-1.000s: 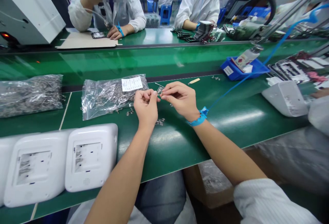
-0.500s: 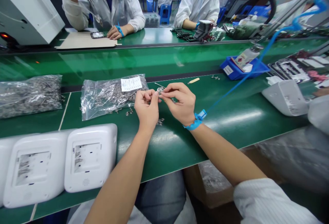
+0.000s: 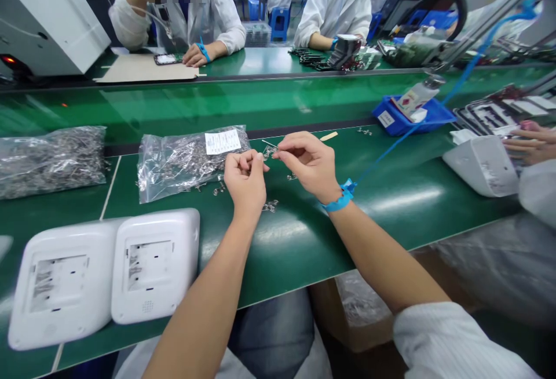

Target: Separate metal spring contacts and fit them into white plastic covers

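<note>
My left hand [image 3: 245,185] is closed in a pinch above the green bench, thumb against curled fingers. Close by on its right, my right hand [image 3: 310,164], with a blue wrist strap [image 3: 341,196], also pinches thumb to forefinger. A narrow gap separates the fingertips; whatever they hold is too small and hidden to make out. Small bent metal spring pieces [image 3: 269,152] show just behind the fingertips, and more loose metal pieces [image 3: 270,206] lie below. Beside my left hand rests a clear bag [image 3: 174,161] full of such metal parts, with a white label [image 3: 222,141].
Two white plastic housings [image 3: 185,269] lie at the left, below a second bag [image 3: 52,161]. A wooden-handled tool [image 3: 329,135] lies behind my right hand. Rightward are a blue bin [image 3: 393,124] with a bottle and a grey-white tray [image 3: 475,164]. Co-workers sit opposite; another person's hand [image 3: 534,141] is at right.
My fingertips have drawn apart, the right hand shifting slightly right. At far left, a third white housing has slid almost out of view. Another person's hand has appeared by the tray.
</note>
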The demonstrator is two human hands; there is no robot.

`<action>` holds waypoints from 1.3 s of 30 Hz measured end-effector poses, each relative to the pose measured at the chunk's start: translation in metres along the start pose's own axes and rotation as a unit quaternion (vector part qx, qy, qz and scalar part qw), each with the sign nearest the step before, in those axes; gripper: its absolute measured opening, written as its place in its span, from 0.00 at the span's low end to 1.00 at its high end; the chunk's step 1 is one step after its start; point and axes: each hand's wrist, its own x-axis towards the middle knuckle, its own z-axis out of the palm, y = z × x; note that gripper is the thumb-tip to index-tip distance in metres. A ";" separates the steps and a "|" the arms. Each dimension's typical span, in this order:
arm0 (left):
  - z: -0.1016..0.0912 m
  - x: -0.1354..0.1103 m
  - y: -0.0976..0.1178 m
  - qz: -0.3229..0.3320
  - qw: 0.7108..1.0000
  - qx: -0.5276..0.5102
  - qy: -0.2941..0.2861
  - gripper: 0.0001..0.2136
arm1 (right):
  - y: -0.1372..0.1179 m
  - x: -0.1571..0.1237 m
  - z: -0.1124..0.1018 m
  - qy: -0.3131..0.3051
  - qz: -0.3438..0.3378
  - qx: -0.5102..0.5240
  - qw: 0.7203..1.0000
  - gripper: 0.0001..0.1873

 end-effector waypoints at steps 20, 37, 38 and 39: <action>-0.010 -0.003 -0.001 0.137 0.947 0.283 -0.066 0.16 | 0.003 0.007 -0.018 -0.011 -0.056 -0.146 0.988 0.05; -0.003 -0.003 0.000 -0.010 0.988 0.102 -0.118 0.19 | 0.006 0.008 -0.021 -0.052 0.137 0.047 0.988 0.09; -0.003 -0.003 0.001 -0.014 0.989 0.086 -0.119 0.20 | 0.007 0.007 -0.021 -0.060 0.144 0.058 0.986 0.10; -0.002 -0.003 0.001 -0.018 0.990 0.071 -0.122 0.21 | 0.009 0.007 -0.020 -0.068 0.152 0.073 0.983 0.12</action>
